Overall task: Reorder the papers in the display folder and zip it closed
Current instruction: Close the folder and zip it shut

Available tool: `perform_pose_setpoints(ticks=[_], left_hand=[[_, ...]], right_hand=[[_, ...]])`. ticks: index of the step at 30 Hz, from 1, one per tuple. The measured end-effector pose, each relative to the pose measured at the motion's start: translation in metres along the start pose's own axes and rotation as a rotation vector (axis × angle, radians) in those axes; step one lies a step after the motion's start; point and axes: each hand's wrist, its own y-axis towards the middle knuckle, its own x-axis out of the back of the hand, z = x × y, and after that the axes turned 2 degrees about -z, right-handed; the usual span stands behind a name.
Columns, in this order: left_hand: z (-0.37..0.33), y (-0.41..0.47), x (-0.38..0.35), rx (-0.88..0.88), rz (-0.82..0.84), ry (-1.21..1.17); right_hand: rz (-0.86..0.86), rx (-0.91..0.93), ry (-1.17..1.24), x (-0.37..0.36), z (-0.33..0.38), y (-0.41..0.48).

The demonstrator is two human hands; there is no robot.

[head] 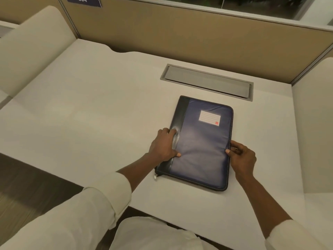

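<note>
1. Display folder (201, 141), dark blue with a black spine strip, lies shut and flat on the white desk (90, 114), near its front edge; a lined label (209, 118) sits on the cover.
2. Its zip pull (155, 176) hangs at the near left corner.
3. The left hand (163, 147) rests on the spine, fingers loosely spread, thumb on the blue cover.
4. The right hand (243, 157) pinches the display folder's right edge, thumb on top, fingers curled at the side.
5. Behind, a grey cable hatch (207, 82) is set in the desk, before a tan partition (180, 37).
</note>
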Motion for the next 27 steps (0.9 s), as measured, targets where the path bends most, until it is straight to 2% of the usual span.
perform_pose_setpoints(ticks=[4,6,8,10,15,20,22,25,27], left_hand=[[0.003,0.01,-0.001,-0.167,0.04,0.17],[0.007,0.018,-0.004,-0.279,0.093,0.24],[0.011,0.025,-0.008,-0.385,0.163,0.326],[0.015,0.028,-0.011,-0.438,0.21,0.359],[0.025,0.027,-0.018,-0.495,0.255,0.358],[0.018,0.027,-0.022,-0.452,0.315,0.398],[0.017,0.028,-0.022,-0.438,0.328,0.401],[0.015,0.028,-0.022,-0.412,0.36,0.409],[0.012,0.029,-0.021,-0.396,0.383,0.428]], right_hand=[[-0.093,0.044,-0.192,-0.006,-0.001,-0.013],[-0.21,0.166,-0.351,-0.015,0.001,-0.038],[-0.251,0.303,-0.402,-0.026,0.007,-0.074],[-0.195,0.359,-0.394,-0.04,0.013,-0.112],[0.152,0.462,-0.46,-0.094,0.013,-0.192],[0.313,0.369,-0.629,-0.132,0.024,-0.218],[0.302,0.353,-0.685,-0.142,0.025,-0.214],[0.171,0.41,-0.746,-0.154,0.028,-0.213],[0.207,0.371,-0.784,-0.157,0.03,-0.215]])
